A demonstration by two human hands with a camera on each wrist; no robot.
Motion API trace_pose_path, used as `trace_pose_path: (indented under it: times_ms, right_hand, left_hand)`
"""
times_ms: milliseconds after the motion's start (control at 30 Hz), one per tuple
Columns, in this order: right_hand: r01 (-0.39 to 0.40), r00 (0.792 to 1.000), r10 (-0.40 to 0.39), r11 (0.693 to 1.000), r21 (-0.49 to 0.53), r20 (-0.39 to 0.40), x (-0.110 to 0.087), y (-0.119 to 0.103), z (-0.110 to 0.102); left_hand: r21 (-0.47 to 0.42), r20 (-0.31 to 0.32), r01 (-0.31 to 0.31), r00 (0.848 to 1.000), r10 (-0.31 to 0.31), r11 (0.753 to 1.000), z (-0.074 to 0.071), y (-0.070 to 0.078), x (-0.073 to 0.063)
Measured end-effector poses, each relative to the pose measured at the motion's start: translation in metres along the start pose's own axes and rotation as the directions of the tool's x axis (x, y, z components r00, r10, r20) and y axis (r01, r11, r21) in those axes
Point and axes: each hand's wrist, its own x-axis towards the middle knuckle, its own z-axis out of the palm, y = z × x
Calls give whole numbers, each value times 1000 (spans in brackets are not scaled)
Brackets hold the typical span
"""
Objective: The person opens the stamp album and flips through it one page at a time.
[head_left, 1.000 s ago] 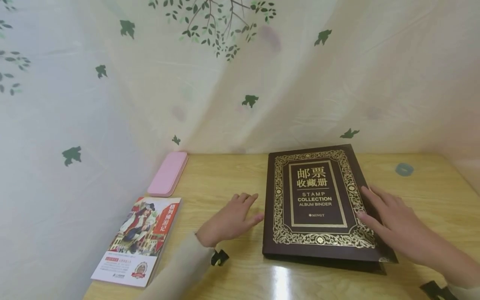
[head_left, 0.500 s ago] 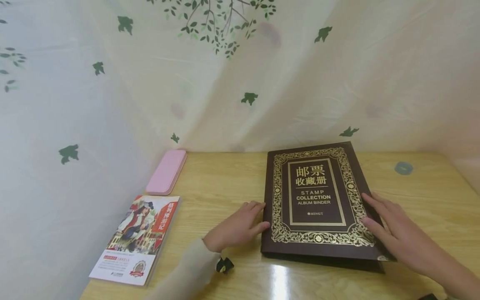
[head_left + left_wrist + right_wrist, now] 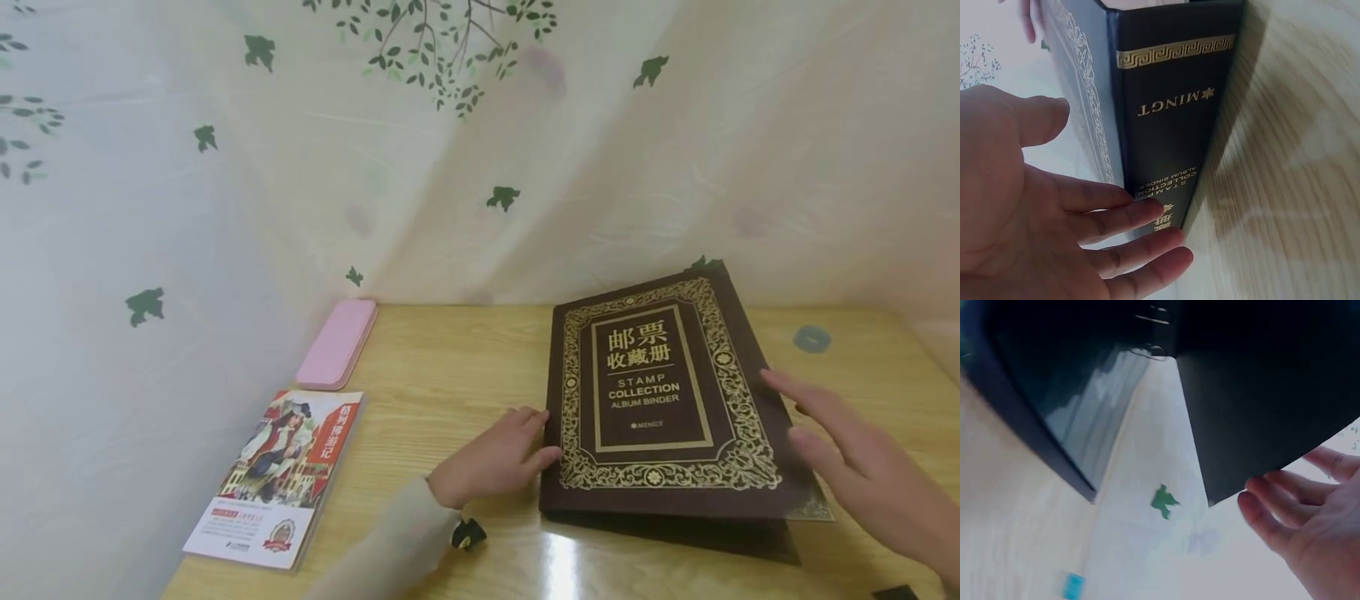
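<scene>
A dark brown stamp album binder with a gold border lies at the right of the table, its front cover raised at the right edge. My left hand rests on its spine side, and the left wrist view shows straight fingers across the spine. At the raised edge is my right hand. Its fingertips touch the rim of the black inner cover in the right wrist view. Metal rings and clear sleeves show inside; the right thumb is hidden there.
A paperback book with an illustrated cover lies at the table's left edge. Behind it sits a pink flat case. A small translucent blue piece lies at the back right. A patterned cloth hangs behind the table.
The binder's front cover has risen at its right edge, and the right hand has moved right and up with it. The left hand has come from beside the binder onto its spine.
</scene>
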Motion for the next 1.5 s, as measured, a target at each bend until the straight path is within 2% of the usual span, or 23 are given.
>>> trace_pose_path:
  times_ms: [267,400,533,667,800,900,933,1000,1067,1133,1300,1367,1500]
  right_hand:
    - [122,990,-119,992,34,-69,8,-7,-20]
    - [231,967,-222,971,63,-123,17,-12,-24]
    - [349,930,-327,930,117,-170,29,-20,-24]
    - [411,903,-375,895,171,-209,41,-30,-18]
    - [453,886,-398,853,259,-239,50,-39,-8]
    - [485,874,-418,786,384,-249,56,-46,1]
    - [500,866,-430,759,417,-255,59,-49,4]
    - [503,864,-431,730,463,-260,62,-55,10]
    - [506,862,-431,716,481,-265,66,-61,17]
    - [505,863,-431,717,481,-265,69,-65,24]
    - [483,875,-417,752,449,-243,74,-74,38]
    - [485,874,-422,764,426,-240,75,-77,44]
    - [497,867,-452,769,401,-209,76,-84,58]
  left_hand:
    - [13,46,-33,998,33,999,6,14,12]
    - [17,59,-57,997,56,998,10,21,17]
    - [33,55,-73,996,71,997,8,25,19]
    - [54,6,-86,996,85,995,-4,26,19]
    - [11,-103,-126,987,127,992,-24,31,20]
    - [-36,-204,-175,965,164,984,-41,39,21]
    - [-47,-240,-199,953,182,979,-46,42,21]
    - [-70,-303,-251,927,219,965,-55,48,22]
    - [-86,-357,-303,899,255,949,-61,53,22]
    - [-89,-410,-361,863,296,928,-66,58,22]
    - [-93,-504,-462,786,359,882,-75,69,20]
    - [-101,-520,-485,770,369,869,-79,70,18]
    - [-138,-542,-515,754,371,846,-86,70,11]
